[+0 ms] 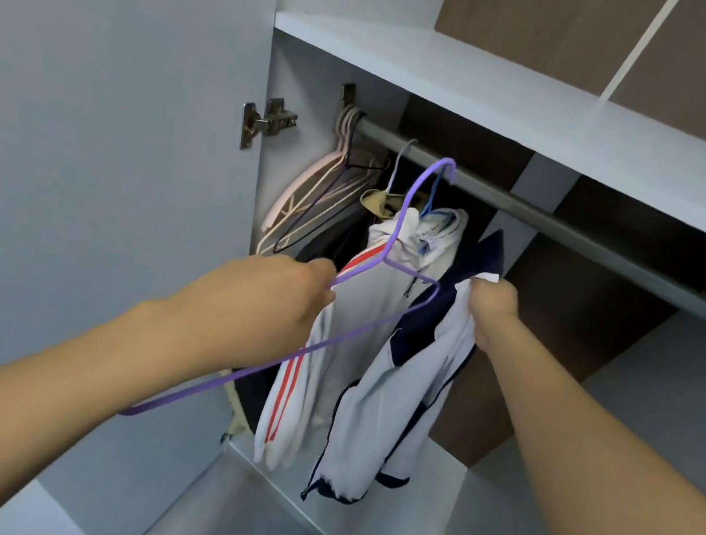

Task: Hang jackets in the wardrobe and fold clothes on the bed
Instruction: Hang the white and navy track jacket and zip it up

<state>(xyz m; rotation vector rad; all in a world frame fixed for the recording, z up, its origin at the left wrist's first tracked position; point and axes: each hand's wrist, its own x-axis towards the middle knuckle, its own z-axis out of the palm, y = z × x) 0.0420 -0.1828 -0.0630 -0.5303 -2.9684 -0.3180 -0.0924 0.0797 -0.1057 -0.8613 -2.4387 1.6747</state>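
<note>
1. Wardrobe (424,52) interior fills the view: white panels, a white shelf across the top, brown back boards, and a grey floor panel at the bottom. The white door (98,131) stands open at the left, carried on a metal hinge (268,120).
2. Below the shelf a grey metal rail (580,240) runs from the upper left down toward the right edge of the view.
3. On the rail's left end hangs a bunch of empty hangers (306,199), pale ones and a dark one, close against the side wall. Just right of them hang a tan garment (378,201) and a white jacket with red stripes (318,355).
4. The left hand (271,300) grips a purple wire hanger (280,353) with fingers curled round one shoulder of it. The hanger's long axis slants from lower left to upper right; its hook points up and lies near the rail, though contact cannot be told.
5. The right hand (491,311) pinches the upper edge of a white and navy jacket (395,396), fingers closed on the cloth. The jacket hangs straight down from that hand, long axis vertical, just beside the striped jacket and below the rail.
</note>
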